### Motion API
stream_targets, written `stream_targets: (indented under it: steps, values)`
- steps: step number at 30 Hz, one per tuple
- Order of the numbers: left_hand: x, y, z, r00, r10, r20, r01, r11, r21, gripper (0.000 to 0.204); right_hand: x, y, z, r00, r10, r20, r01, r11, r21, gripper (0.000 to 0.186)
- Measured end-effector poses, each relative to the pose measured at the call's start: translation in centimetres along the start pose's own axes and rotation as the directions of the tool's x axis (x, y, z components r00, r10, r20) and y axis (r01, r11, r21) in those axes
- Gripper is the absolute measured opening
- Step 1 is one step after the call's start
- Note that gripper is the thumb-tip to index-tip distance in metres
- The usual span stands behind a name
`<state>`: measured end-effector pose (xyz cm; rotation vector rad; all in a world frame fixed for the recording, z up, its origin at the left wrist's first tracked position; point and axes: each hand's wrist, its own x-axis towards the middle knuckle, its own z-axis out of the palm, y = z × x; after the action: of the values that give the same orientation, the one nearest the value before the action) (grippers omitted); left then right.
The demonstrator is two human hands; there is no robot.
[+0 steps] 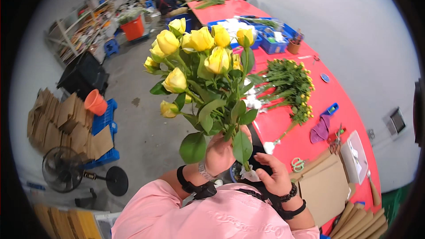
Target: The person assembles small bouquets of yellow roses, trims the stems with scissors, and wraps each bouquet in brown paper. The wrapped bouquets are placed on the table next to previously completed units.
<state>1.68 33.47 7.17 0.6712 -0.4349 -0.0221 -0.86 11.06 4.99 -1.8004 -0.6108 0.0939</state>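
Observation:
A bunch of yellow roses (202, 40) with green leaves stands tilted in front of me, blooms up and away. Closed round its stems is my left hand (219, 156), its fingers partly hidden by leaves. White wrapping (250, 175) covers the stem ends at the bottom. Beside that wrapping, my right hand (277, 176) is open, with thumb and fingers apart; whether the thumb touches the wrapping I cannot tell.
On the red table (330, 168) to my right lie bundles of small yellow flowers (287, 84), a purple cloth (320, 129), green-handled scissors (298, 164) and cardboard (325, 186). Blue baskets (272, 44) stand farther back. At left are a fan (62, 169) and an orange bucket (95, 102).

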Motion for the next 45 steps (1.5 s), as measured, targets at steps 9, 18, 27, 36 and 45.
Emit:
stream_targets:
  steps: [9, 18, 27, 36, 45]
  values:
    - [-0.2, -6.7, 3.8, 0.951, -0.277, 0.136, 0.295, 0.945, -0.139, 0.044, -5.8, -0.8, 0.3, 0.969, 0.209, -0.130, -0.180, 0.962, 0.206, 0.030]
    - [-2.7, -13.0, 11.6, 0.896, -0.311, 0.316, 0.249, 0.943, 0.222, 0.026, -17.2, -2.0, -4.3, 0.920, 0.255, -0.299, -0.171, 0.945, 0.280, 0.038]
    - [-7.0, -19.5, 18.7, 0.813, -0.521, 0.260, 0.163, 0.633, 0.757, 0.024, -30.1, -5.9, -11.0, 0.751, 0.120, -0.649, -0.354, 0.903, -0.242, 0.031]
    - [-10.7, -23.5, 23.2, 0.731, -0.653, 0.197, 0.295, 0.564, 0.771, 0.008, -39.5, -4.5, -14.8, 0.595, -0.018, -0.803, -0.513, 0.761, -0.397, 0.027]
    - [-12.9, -44.9, 16.8, 0.380, -0.702, 0.602, -0.599, 0.309, 0.738, 0.030, -44.1, -2.2, -16.8, 0.441, -0.017, -0.897, -0.690, 0.633, -0.351, 0.028]
